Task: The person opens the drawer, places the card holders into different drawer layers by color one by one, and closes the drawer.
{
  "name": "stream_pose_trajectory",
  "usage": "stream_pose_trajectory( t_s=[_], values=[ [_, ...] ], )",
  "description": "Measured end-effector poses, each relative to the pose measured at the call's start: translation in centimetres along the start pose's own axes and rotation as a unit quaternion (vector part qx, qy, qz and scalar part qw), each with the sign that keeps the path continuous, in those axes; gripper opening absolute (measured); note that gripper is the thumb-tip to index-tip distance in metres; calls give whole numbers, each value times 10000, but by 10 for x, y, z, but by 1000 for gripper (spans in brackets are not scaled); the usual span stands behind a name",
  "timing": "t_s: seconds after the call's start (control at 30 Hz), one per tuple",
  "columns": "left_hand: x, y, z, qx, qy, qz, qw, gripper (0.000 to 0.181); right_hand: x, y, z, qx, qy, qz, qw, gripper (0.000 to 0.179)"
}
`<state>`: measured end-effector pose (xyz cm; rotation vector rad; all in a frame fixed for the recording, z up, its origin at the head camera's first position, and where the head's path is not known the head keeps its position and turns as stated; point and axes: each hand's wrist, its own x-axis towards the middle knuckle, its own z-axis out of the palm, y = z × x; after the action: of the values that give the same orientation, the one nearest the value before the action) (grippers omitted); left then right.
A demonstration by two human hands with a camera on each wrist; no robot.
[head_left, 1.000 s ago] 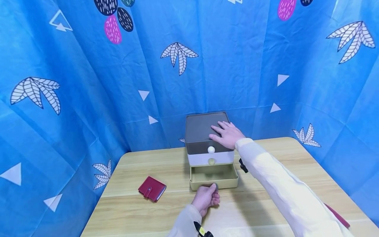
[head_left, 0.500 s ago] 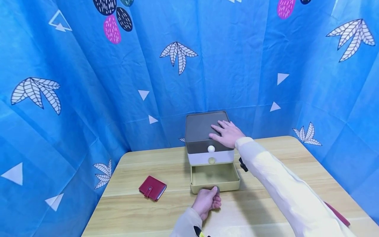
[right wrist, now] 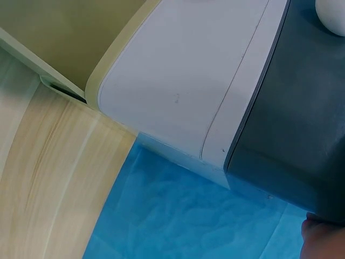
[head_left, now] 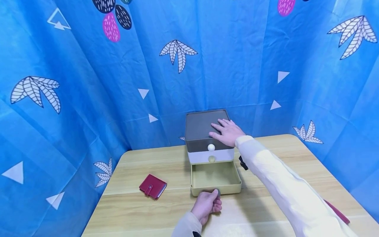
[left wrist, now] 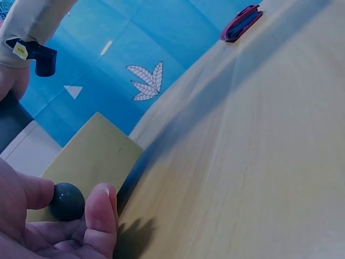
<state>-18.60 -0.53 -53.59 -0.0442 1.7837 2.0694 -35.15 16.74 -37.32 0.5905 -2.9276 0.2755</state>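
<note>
A small three-tier drawer unit (head_left: 195,128) stands at the back of the table, dark grey on top, white in the middle, olive-beige below. Its bottom drawer (head_left: 232,189) is pulled out towards me, its inside visible from above. My left hand (head_left: 205,204) pinches that drawer's dark round knob (left wrist: 67,202) between thumb and curled fingers. On the unit's top, near the right edge, rests my right hand (head_left: 228,133) with fingers spread and straight. The white knob (head_left: 211,147) and the beige knob (head_left: 211,159) of the upper drawers are untouched, both drawers closed.
A red snap-strap wallet (head_left: 152,186) lies on the wooden table (head_left: 127,210) left of the unit. At the right, partly behind my sleeve, is a long dark red object (head_left: 337,213). A patterned blue curtain (head_left: 231,65) hangs behind and along both sides.
The bottom drawer has slid a little farther out towards me, with my left hand moving along on its knob. My right hand stays on top of the unit.
</note>
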Motion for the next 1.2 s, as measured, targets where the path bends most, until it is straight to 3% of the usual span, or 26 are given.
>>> stream_pose_trajectory(
  t_s=[0.27, 1.2],
  values=[
    [-8, -1, 3, -62, 11, -4, 10000, 46, -1, 0, -3, 12, -16, -16, 10000, 72],
    [-12, -4, 4, 104, 20, 50, 9999, 42, -2, 2, -1, 91, 3, 15, 10000, 73]
  ],
)
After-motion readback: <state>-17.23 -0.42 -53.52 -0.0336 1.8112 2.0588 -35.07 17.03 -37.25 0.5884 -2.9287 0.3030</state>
